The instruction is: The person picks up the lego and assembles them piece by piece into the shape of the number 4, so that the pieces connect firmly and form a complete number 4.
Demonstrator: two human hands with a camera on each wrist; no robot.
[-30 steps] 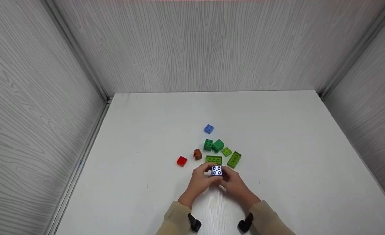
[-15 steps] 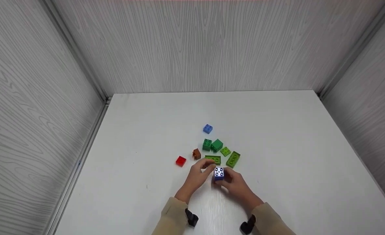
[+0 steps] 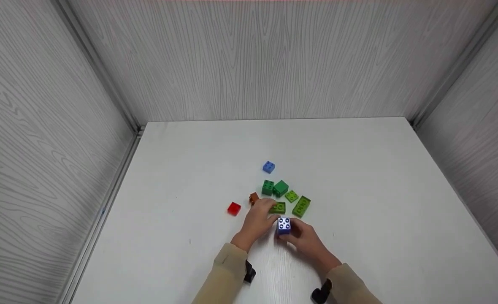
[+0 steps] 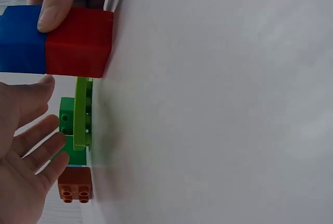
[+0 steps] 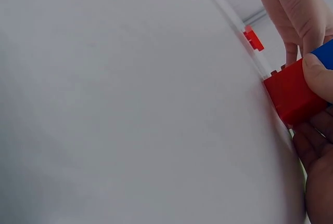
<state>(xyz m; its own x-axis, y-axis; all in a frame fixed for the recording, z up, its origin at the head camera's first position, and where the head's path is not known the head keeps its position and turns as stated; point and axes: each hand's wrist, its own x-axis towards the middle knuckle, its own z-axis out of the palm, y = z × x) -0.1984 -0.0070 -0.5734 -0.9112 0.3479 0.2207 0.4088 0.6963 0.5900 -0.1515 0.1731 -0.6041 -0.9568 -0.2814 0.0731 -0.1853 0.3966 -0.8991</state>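
My right hand [image 3: 306, 242] grips a stack of two toy building bricks. A blue brick [image 3: 284, 226] with its studs facing up sits on a red brick [image 4: 78, 42], and the right thumb presses across their seam. Just left of the stack, my left hand [image 3: 257, 221] holds nothing, its fingers extended and spread apart in the left wrist view. Its fingers reach over the lime-green long brick [image 3: 279, 207] and partly cover the brown brick [image 3: 254, 197] in the head view.
A thin red brick [image 3: 234, 208] lies left of my left hand. Beyond are dark green bricks [image 3: 268, 187], a small lime brick [image 3: 291, 196], another long lime brick [image 3: 301, 206] and a lighter blue brick [image 3: 269, 166]. Grey wood-grain walls [image 3: 249, 59] enclose the white table [image 3: 380, 190].
My left hand has let go of the blue brick and moved left, then forward toward the brown and lime bricks. The right hand keeps holding the stack, shifted slightly right.
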